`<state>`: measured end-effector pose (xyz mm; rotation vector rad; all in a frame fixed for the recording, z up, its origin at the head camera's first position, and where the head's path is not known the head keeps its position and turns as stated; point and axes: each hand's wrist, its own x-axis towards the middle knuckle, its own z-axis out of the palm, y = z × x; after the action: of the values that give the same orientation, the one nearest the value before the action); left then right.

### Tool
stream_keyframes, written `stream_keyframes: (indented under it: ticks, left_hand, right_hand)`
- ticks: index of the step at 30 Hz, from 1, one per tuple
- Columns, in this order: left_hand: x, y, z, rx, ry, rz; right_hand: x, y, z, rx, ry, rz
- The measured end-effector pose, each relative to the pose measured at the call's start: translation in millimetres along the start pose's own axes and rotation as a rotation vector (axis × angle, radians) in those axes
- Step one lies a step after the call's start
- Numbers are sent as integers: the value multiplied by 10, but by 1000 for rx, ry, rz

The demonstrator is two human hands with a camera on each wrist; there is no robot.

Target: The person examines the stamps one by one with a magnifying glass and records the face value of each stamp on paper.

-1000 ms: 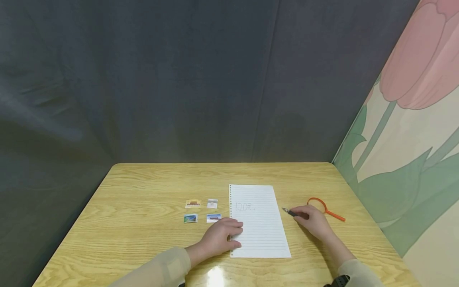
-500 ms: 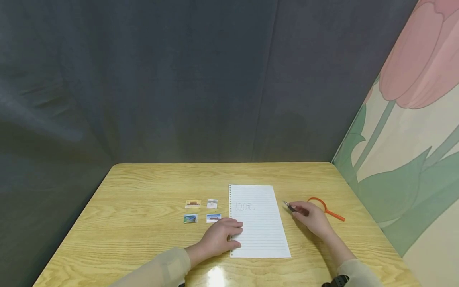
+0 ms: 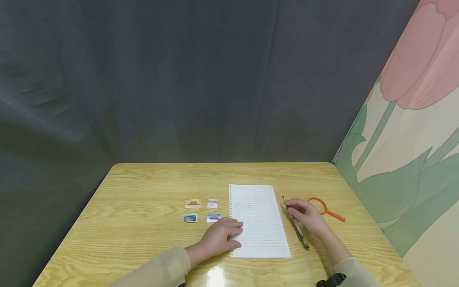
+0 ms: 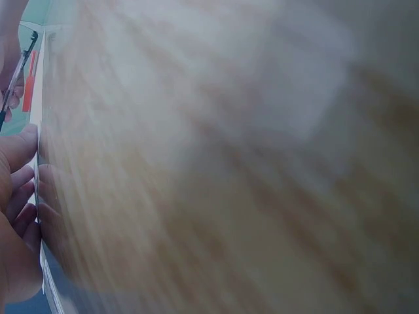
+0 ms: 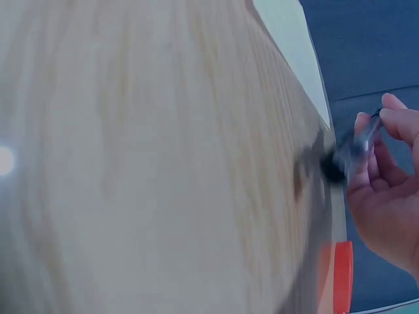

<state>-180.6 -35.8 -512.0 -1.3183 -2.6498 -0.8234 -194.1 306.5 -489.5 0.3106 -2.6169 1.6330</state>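
Observation:
A lined sheet of paper [image 3: 259,235] with "120元" written near its top lies on the table. The left hand [image 3: 218,237] rests on its left edge, fingers relaxed. Just right of the sheet, the right hand [image 3: 308,215] pinches a pen [image 3: 299,231] near its tip between thumb and fingers; the tip points away and the barrel slants back toward the body. The right wrist view shows the pen [image 5: 357,147] blurred in the fingers of the right hand [image 5: 389,190]. In the left wrist view, the left hand [image 4: 18,216] lies flat at the sheet's edge.
Several small picture stamps, among them a yellow one [image 3: 193,203] and a blue-green one [image 3: 191,218], lie left of the sheet. An orange-red magnifying glass [image 3: 335,215] lies beyond the right hand. A dark curtain [image 3: 215,87] hangs behind the table [image 3: 143,239].
The pen has swung in the right hand's fingers, so that its barrel now shows below the hand, beside the sheet. The right hand has shifted slightly left; the left hand has stayed put.

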Motion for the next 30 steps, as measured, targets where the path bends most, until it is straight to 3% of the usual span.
stream_keyframes:
  ticks: [6, 13, 18, 20, 23, 30]
  left_hand:
    - [1, 3, 4, 9, -1, 2]
    - [2, 9, -2, -1, -15, -25]
    - [-6, 5, 4, -7, -11, -29]
    - [-7, 2, 4, -9, -9, -28]
    - [-5, 1, 0, -6, -8, -25]
    - [0, 0, -1, 9, -6, -13]
  right_hand:
    - [48, 40, 35, 250, -65, 61]
    - [106, 46, 75, 649, -219, -4]
    - [114, -28, 166, 840, -222, -54]
    - [132, -31, 209, 858, -190, -57]
    - [167, -27, 267, 799, -111, -30]
    - [258, -64, 354, 434, 2, 118]
